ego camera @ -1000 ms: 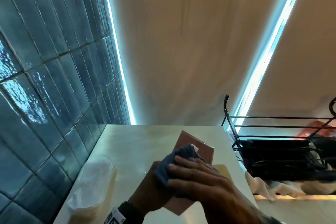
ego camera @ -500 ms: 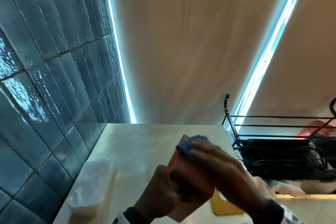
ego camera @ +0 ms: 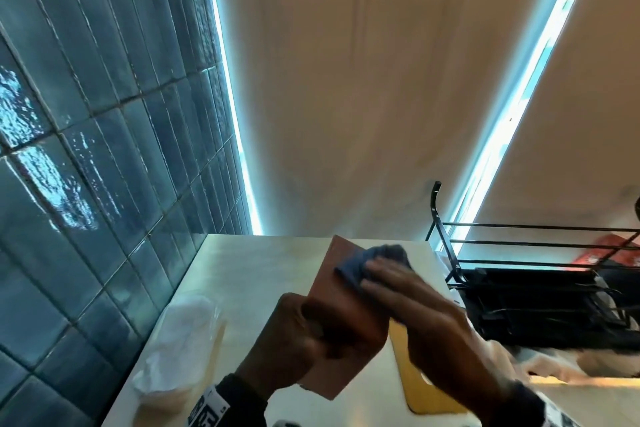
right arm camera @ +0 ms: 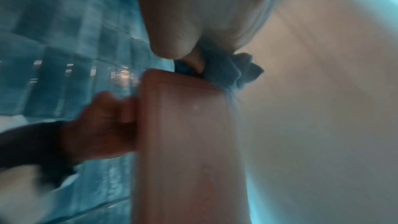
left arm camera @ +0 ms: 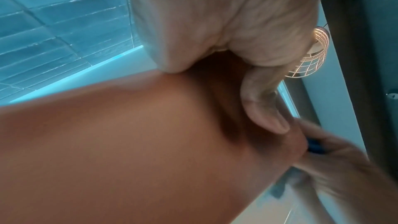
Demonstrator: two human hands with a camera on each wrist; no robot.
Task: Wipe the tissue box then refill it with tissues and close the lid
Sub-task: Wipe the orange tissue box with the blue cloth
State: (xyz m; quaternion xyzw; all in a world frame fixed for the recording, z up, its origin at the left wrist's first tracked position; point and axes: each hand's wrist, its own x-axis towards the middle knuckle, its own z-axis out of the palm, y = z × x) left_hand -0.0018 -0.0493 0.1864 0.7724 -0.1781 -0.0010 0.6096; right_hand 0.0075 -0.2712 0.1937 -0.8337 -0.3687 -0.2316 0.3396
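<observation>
L hand (ego camera: pixel 294 347) grips the lower part of the reddish-brown rectangular tissue box (ego camera: pixel 341 291), fingers curled round its near edge w/ thumb on the broad face; in the left wrist view the thumb (left arm camera: pixel 264 108) lies curved vs the box's brown side (left arm camera: pixel 140 151). R hand (ego camera: pixel 415 308) lies over the box's upper right part, fingers fairly straight, pressing a bunched dark blue cleaning cloth (ego camera: pixel 374 262) onto the face near the top corner. Right wrist view: cloth (right arm camera: pixel 228 72) is tucked under the fingertips right at the rounded top edge of the box (right arm camera: pixel 187 142), L hand (right arm camera: pixel 103 125) clamped on the box's left side; view is motion-blurred, so exact finger lay on the cloth is hard to tell. The box is held up off the pale glossy countertop (ego camera: pixel 242 274), tilted w/ its top end leaning away from the person, roughly mid-counter. Lying flat on the counter just R of and below the box, partly under the R hand: a flat yellow panel w/ rounded corners (ego camera: pixel 426 388). At the counter's L edge, next to the blue-green glazed tile wall (ego camera: pixel 86 184), sits a clear plastic-wrapped pack of white tissues (ego camera: pixel 180 340), well apart from the box. R of the counter stands a black wire rack (ego camera: pixel 519 253) holding dark items. A dark sleeve w/ a printed wristband (ego camera: pixel 207 409) shows at the L wrist.
</observation>
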